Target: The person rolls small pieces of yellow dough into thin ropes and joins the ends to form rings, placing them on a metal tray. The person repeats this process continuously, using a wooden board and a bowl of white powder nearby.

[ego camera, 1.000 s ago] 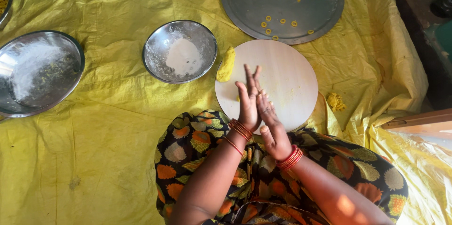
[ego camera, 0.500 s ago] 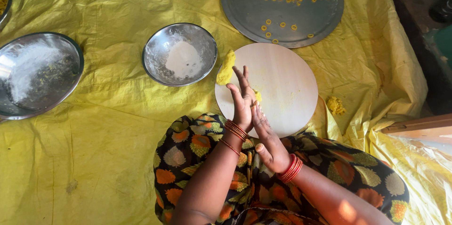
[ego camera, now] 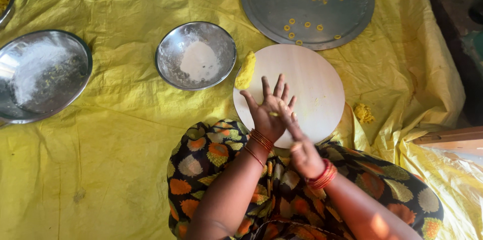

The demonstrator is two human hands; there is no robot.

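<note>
Since the earlier frames our right hand (ego camera: 302,152) had slid back toward our lap, its fingertips still on the palm of our left hand (ego camera: 269,114), which lay open and spread above the near edge of the round wooden board (ego camera: 307,79), a small bit of yellow dough (ego camera: 273,114) pressed between them. Neither hand gripped anything; both were flat. Around the board we counted one dough lump (ego camera: 246,69) at its left edge, one floured steel bowl (ego camera: 176,51) left of that, one larger steel dish (ego camera: 75,51) farther left, one tray of dough rings (ego camera: 312,21) beyond, and one dough scrap (ego camera: 363,113) to its right.
</note>
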